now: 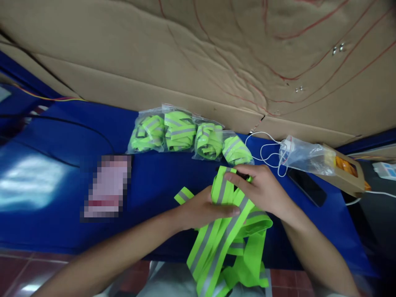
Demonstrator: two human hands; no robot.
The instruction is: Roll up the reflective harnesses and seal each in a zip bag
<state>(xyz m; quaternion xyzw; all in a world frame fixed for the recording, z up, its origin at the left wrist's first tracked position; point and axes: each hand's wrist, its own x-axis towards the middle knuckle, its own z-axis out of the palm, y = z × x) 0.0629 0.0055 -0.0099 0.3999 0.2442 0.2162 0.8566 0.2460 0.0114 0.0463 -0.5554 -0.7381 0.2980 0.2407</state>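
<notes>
A loose bundle of neon-green reflective strap with a grey stripe hangs in folds over the front of the table and my lap. My left hand is closed around the middle of the folds, its thumb lying across them. Just above it to the right, my right hand pinches the top of the strap near a dark piece, perhaps a buckle, partly hidden by the fingers. Behind the hands several clear bags of coiled green strap stand in a row, among them a bag and the rightmost bag.
The table is blue, backed by a cardboard panel with red lines. A pixelated rectangular item lies at left by black cables. To the right are a white cord, a plastic bag, a cardboard box and a black phone.
</notes>
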